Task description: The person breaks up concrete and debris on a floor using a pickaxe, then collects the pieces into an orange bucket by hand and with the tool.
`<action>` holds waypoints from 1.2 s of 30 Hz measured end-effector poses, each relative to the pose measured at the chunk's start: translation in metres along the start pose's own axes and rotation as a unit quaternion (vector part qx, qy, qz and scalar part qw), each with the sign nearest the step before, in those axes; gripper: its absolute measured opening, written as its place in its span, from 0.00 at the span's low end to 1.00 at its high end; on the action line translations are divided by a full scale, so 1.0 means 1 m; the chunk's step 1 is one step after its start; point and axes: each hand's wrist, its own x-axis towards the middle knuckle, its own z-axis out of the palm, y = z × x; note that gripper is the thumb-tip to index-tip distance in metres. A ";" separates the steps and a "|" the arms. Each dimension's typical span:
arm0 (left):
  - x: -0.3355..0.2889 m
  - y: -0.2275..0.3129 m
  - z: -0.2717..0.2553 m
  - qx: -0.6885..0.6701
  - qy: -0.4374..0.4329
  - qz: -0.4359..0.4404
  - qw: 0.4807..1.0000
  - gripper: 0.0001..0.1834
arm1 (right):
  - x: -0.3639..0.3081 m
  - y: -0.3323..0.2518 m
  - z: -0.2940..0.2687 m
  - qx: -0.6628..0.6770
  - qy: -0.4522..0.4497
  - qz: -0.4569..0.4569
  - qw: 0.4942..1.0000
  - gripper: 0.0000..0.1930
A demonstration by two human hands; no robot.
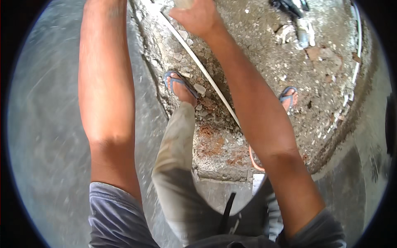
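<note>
My right hand (pixel 198 17) reaches to the top edge of the head view, thumb pointing left. Its fingers curl about a pale beige thing (pixel 184 3), which the frame cuts off; I cannot make out its kind. Just left of that hand runs a thin white pipe (pixel 198 64), slanting down and right over the rubble until it passes behind my right forearm. Up the left side stretches my left forearm (pixel 107 74). The left hand itself lies beyond the top edge, so what it holds or touches is hidden.
Broken, stony ground (pixel 248 82) lies under my sandalled feet, bordered by smooth grey floor (pixel 49 103). White piping (pixel 357 45) follows the right edge. A black object (pixel 289 6) and whitish debris (pixel 304 35) lie upper right. An orange hose (pixel 253 160) curves by my right forearm.
</note>
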 end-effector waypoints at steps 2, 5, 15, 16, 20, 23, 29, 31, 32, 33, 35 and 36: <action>-0.040 -0.122 0.043 0.124 -0.063 -0.127 0.982 0.19 | -0.020 0.087 0.020 -0.057 0.003 0.037 0.998 0.13; -0.151 -0.264 0.052 0.260 -0.198 -0.370 0.870 0.24 | -0.136 0.168 0.074 0.094 -0.048 0.284 0.953 0.20; -0.187 -0.271 0.089 0.123 -0.079 -0.509 0.848 0.12 | -0.171 0.127 -0.004 0.017 -0.125 0.412 0.902 0.18; -0.192 -0.267 0.085 0.124 -0.052 -0.500 0.856 0.11 | -0.174 0.121 -0.009 0.017 -0.126 0.405 0.905 0.18; -0.212 -0.255 0.070 0.089 -0.041 -0.514 0.852 0.13 | -0.205 0.116 -0.015 -0.069 -0.126 0.385 0.912 0.20; -0.275 -0.190 0.077 0.052 -0.085 -0.503 0.859 0.16 | -0.270 0.127 -0.024 -0.159 -0.080 0.384 0.906 0.21; -0.354 -0.048 0.074 -0.180 -0.087 -0.575 0.793 0.13 | -0.419 0.156 -0.056 -0.095 0.017 0.450 0.888 0.22; -0.331 -0.030 0.068 -0.169 -0.082 -0.454 0.871 0.16 | -0.394 0.151 -0.051 -0.072 0.035 0.426 0.901 0.21; -0.294 -0.034 0.058 -0.111 -0.093 -0.351 0.925 0.17 | -0.333 0.137 -0.047 -0.100 0.018 0.403 0.910 0.22; -0.262 -0.046 0.071 -0.056 -0.030 -0.334 0.940 0.16 | -0.295 0.154 -0.049 -0.100 -0.012 0.378 0.920 0.21; -0.174 -0.062 0.076 -0.019 0.002 -0.229 0.973 0.13 | -0.198 0.153 -0.038 -0.098 -0.015 0.234 0.967 0.18; -0.128 -0.085 0.068 0.186 -0.111 -0.127 0.968 0.21 | -0.149 0.144 -0.030 -0.108 -0.039 0.211 0.971 0.19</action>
